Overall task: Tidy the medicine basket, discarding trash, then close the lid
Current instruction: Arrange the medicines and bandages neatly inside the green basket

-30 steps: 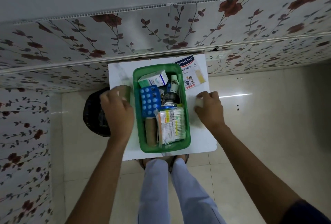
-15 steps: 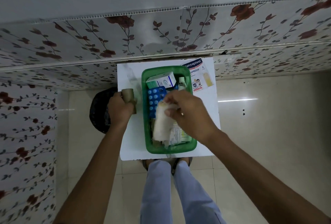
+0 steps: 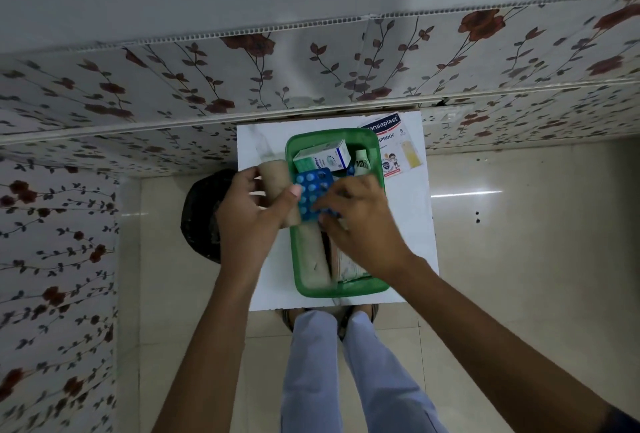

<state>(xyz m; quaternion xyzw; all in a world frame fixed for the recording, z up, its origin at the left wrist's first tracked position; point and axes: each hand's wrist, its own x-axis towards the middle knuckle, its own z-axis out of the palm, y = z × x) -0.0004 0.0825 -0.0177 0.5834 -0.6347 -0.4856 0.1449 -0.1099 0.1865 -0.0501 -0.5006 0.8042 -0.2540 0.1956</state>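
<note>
So I'm mid-sort on the green plastic medicine basket (image 3: 378, 288), which sits on a small white table (image 3: 420, 242) pushed against the flowery wall. My left hand (image 3: 247, 221) is curled around a brown cardboard tube (image 3: 277, 178), thumb pressed across it, right at the basket's left rim. My right hand (image 3: 360, 228) is down in the middle of the basket with the fingertips pinched on the lower edge of a blue blister pack of round pills (image 3: 313, 195). It's a bit blurry there, so I can't swear how firm that pinch is.

Inside the basket there's also a white and teal medicine carton (image 3: 320, 157) at the far end, a small white tube (image 3: 362, 164) standing next to it, another tan roll (image 3: 313, 259) lying along the left side, and some paper-ish packets under my right wrist. A flat plaster pack (image 3: 393, 145) lies on the table just beside the basket's far right corner.

I reckon the tube is trash, and the black bin bag (image 3: 201, 217) is on the floor just left of the table, so the next thing is swinging my left hand out over it and letting go. The blister pack probably wants laying flat so a lid can sit down later. I can't see the lid for sure.
</note>
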